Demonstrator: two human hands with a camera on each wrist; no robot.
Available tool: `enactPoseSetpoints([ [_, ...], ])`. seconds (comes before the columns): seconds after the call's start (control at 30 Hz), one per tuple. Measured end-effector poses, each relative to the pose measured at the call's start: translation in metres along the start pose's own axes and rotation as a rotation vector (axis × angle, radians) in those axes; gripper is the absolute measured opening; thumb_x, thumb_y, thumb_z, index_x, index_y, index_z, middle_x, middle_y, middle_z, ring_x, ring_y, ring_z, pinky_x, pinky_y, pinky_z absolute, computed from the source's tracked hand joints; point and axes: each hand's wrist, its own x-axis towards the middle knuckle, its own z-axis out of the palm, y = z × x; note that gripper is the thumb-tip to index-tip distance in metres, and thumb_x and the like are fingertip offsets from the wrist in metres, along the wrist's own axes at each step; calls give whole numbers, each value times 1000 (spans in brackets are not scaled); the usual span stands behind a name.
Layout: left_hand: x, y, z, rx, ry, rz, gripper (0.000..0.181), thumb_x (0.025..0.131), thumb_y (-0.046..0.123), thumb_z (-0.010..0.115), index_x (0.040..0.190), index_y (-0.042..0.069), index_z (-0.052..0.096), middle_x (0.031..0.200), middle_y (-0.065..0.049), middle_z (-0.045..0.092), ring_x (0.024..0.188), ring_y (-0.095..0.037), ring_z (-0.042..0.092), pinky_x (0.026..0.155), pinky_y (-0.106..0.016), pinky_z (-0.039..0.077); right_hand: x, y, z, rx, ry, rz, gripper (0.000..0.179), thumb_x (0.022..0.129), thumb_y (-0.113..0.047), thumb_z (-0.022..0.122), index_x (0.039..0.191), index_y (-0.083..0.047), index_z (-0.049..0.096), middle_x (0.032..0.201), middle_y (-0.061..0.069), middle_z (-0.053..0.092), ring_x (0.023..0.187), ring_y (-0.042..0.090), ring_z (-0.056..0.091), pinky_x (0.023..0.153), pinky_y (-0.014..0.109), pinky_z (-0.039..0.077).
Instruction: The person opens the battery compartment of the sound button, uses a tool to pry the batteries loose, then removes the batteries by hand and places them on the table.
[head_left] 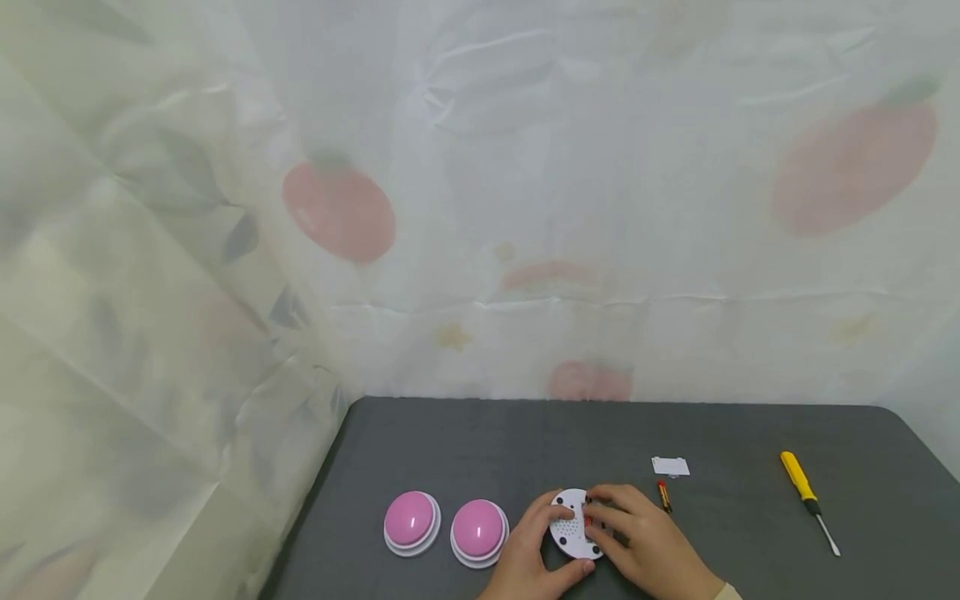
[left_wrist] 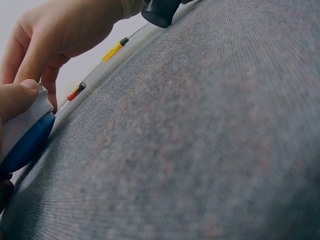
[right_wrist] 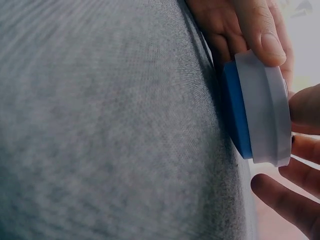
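My left hand (head_left: 536,554) grips the rim of a round white push button (head_left: 567,527) with a blue dome (right_wrist: 235,110). It is turned dome down, its underside facing up with dark feet and a speaker grille. A red battery (head_left: 588,523) shows in the slot of the underside, partly hidden by fingers. Over that slot lie the fingertips of my right hand (head_left: 637,533); whether they pinch the battery or just press it is hidden. In the right wrist view, one lower right finger (right_wrist: 280,195) stands apart from the button.
Two pink dome buttons (head_left: 408,519) (head_left: 478,529) stand left of my hands. Beyond my right hand lie a loose battery (head_left: 664,497) and a white battery cover (head_left: 671,467). A yellow-handled screwdriver (head_left: 798,477) lies farther right on the dark table (head_left: 480,442).
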Motion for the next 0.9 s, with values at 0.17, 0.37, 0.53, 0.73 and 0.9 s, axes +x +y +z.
enactPoseSetpoints([
  [0.17, 0, 1, -1, -2, -12, -24, 52, 97, 50, 84, 140, 36, 60, 162, 1, 51, 147, -21, 53, 117, -43, 47, -1, 0, 1, 24, -8, 46, 44, 81, -13, 97, 122, -15, 82, 131, 2, 71, 115, 17, 68, 93, 14, 53],
  [0.37, 0, -1, -1, 7, -3, 19, 53, 95, 47, 86, 140, 34, 61, 162, -1, 52, 146, -22, 54, 117, -43, 48, 0, 0, 2, 31, 5, 66, 47, 81, -15, 98, 124, -15, 79, 131, 2, 71, 116, 16, 69, 100, 9, 45],
  [0.53, 2, -4, 0, 22, 7, 76, 53, 96, 47, 85, 139, 31, 60, 162, -1, 52, 146, -22, 55, 117, -43, 48, 1, 0, 0, 21, 5, 80, 46, 81, -15, 98, 123, -16, 79, 131, 1, 72, 115, 15, 69, 99, 12, 48],
  [0.73, 3, -1, 0, 12, -8, 38, 52, 96, 48, 85, 140, 32, 61, 163, 0, 51, 146, -21, 54, 117, -43, 47, 0, 3, -5, -32, 12, 86, 46, 80, -20, 99, 122, -21, 80, 130, -7, 72, 116, 12, 68, 90, 28, 59],
  [0.9, 2, 1, -1, 26, 5, 17, 52, 96, 49, 85, 139, 31, 61, 162, 1, 52, 146, -20, 54, 117, -42, 48, 1, 9, -8, 4, 32, 78, 48, 79, -19, 100, 122, -20, 79, 129, -7, 73, 119, 13, 67, 102, 15, 48],
])
